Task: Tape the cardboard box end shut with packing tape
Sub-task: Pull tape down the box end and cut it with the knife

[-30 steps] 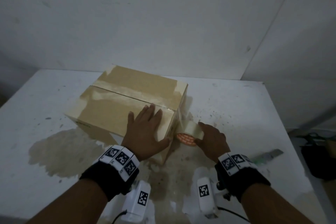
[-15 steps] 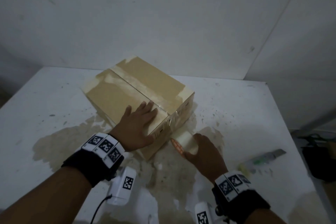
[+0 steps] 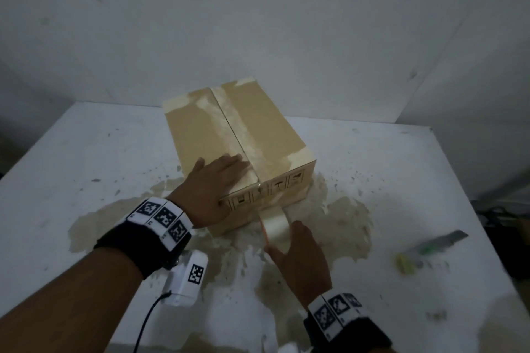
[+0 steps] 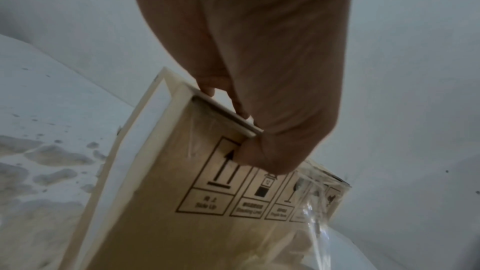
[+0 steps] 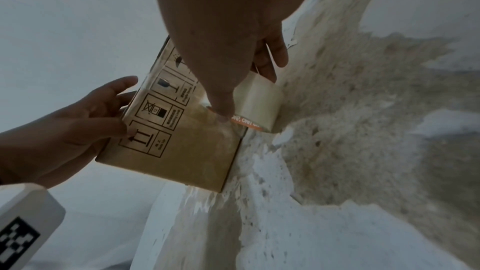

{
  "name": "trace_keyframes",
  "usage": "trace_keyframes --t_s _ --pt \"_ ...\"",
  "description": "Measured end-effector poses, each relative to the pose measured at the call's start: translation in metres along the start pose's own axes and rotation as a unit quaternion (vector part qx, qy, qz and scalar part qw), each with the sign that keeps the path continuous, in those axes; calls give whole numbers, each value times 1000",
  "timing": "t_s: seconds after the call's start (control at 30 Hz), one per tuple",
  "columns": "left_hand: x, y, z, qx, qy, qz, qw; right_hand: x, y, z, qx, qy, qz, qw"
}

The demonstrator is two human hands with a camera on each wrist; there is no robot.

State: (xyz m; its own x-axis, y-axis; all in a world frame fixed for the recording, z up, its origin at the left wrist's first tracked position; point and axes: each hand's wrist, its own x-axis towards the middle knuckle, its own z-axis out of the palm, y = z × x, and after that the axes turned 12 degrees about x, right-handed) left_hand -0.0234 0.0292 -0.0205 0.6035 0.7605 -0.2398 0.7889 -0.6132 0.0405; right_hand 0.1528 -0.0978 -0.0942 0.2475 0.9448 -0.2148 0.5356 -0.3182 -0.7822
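The cardboard box (image 3: 200, 129) lies mid-table, its printed end (image 5: 187, 151) facing me and its top seam running away from me. My left hand (image 3: 218, 180) lies flat on the top at the near left corner, fingers straight, thumb (image 4: 262, 157) pressed on the end face. My right hand (image 3: 298, 255) grips the roll of clear packing tape (image 3: 276, 226) low against that end. A strip of tape (image 4: 317, 213) runs from the roll (image 5: 257, 102) up the end face to the top seam.
A green and grey utility knife (image 3: 436, 243) and a small yellow piece (image 3: 404, 264) lie on the right of the white table (image 3: 71, 166). Worn brown patches surround the box. A wall stands close behind, and the table's right edge is near the knife.
The box has turned clockwise under my left hand, so its taped end now faces me instead of pointing right. My right hand has followed that end with the roll.
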Motion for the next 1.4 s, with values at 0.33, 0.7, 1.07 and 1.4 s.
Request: trace_keyframes --t_s 0.33,0.7,1.07,1.4 --pt "6 -9 4 45 81 24 995 -3 -5 9 -7 38 27 999" --pt "32 13 6 -47 131 16 990 -10 -8 -9 -35 28 48 998" --pt "39 9 15 -15 150 -4 989 42 94 -115 -47 221 292 930" --pt "37 10 15 -22 155 -16 988 49 127 -134 -56 214 389 894"
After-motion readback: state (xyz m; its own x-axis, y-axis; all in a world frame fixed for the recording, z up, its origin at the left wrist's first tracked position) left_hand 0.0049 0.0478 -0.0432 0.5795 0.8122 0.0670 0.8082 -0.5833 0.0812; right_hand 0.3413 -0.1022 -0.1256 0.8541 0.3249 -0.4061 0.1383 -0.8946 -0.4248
